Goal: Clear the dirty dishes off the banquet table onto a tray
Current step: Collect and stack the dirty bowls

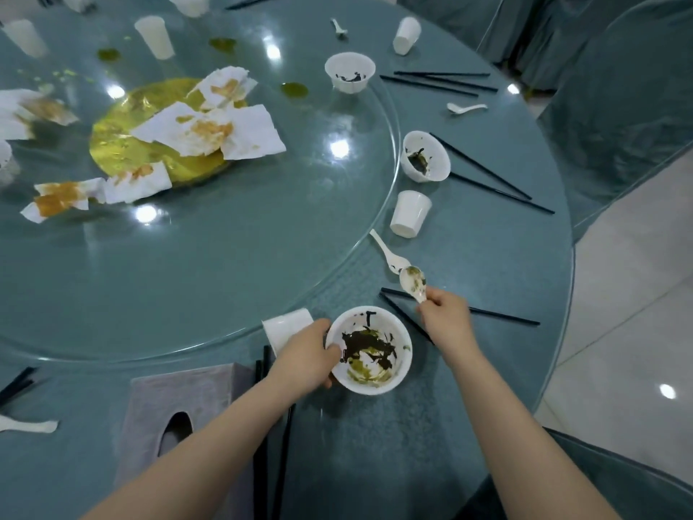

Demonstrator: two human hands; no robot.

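- Fingers of the left hand [307, 350] curl over the rim of a dirty white bowl [369, 350], which stands on the surface [487, 257] near its edge.
- The right hand [444, 313] pinches the handle of a stained white spoon [412, 283], lifted just above black chopsticks [498, 314].
- A tipped cup [287, 328] lies just behind the left hand.
- A second spoon [388, 253] almost touches the held one; beyond it stand an upturned cup [409, 213] and another dirty bowl [425, 155].
- A grey tissue box [180, 407] sits beside the left forearm.

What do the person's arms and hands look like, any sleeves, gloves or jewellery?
Both forearms are bare, with no sleeves in view. The left hand and right hand wear no gloves, and no rings, watch or bracelet are visible.
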